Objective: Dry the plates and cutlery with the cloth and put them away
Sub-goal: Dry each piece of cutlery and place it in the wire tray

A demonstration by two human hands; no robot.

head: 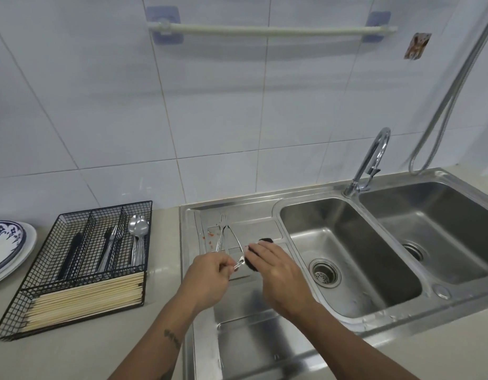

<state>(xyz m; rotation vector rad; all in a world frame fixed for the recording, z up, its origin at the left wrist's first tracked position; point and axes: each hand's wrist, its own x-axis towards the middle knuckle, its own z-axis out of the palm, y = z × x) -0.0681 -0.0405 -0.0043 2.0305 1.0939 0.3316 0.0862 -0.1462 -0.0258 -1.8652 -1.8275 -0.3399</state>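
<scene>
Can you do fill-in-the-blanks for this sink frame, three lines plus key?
1. The left hand pinches the handles of two ____ over the drainboard.
2. The right hand holds a dark cloth against the ____.
3. In the wire caddy, the front compartment holds ____.

Missing words: forks; forks; chopsticks

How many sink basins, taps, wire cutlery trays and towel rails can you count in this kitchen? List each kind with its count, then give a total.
Sink basins: 2
Taps: 1
Wire cutlery trays: 1
Towel rails: 1
Total: 5
</scene>
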